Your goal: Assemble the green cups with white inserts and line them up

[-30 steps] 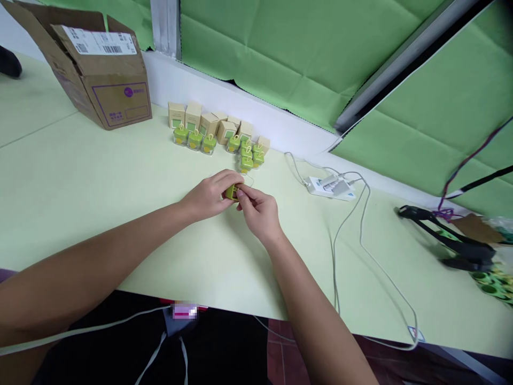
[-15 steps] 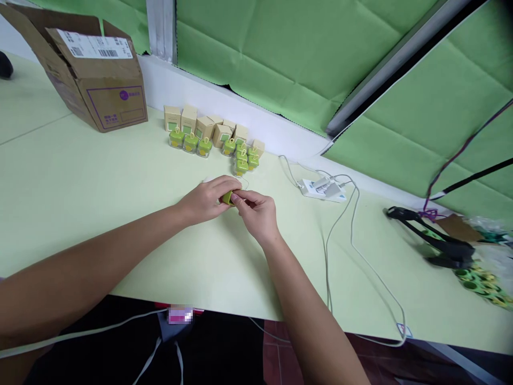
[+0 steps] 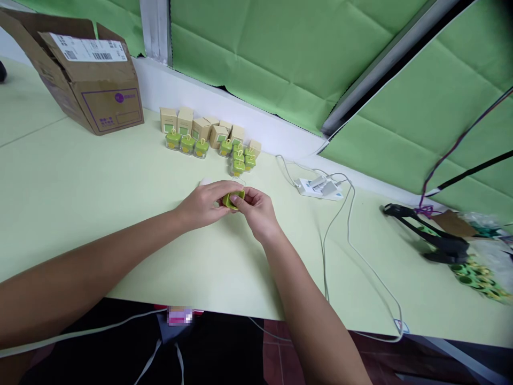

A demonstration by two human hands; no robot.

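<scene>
Between both hands is a small hollow green cap (image 3: pixel 230 201), tilted so that its open inside faces me. My left hand (image 3: pixel 205 203) is closed on the cap's left side, fingers over its far edge. With the thumb pressed into the hollow, my right hand (image 3: pixel 258 211) grips the right side. Just beyond the hands stand several small clear jars with green lids and loops, the nearest jar (image 3: pixel 238 167) close to my fingertips. A small whitish thing (image 3: pixel 205 182) lies partly hidden behind my left hand.
Several small kraft boxes (image 3: pixel 185 121) line the wall behind the jars. A large open carton (image 3: pixel 108 101) stands at the back left. On the right are a white power strip (image 3: pixel 319 189) with trailing cables, a black stand-like object (image 3: pixel 428 235) and a heap of green pieces (image 3: pixel 476 278).
The green cap has turned in my fingers, so more of its hollow inside shows, and my right thumb now reaches into it. The view has shifted slightly.
</scene>
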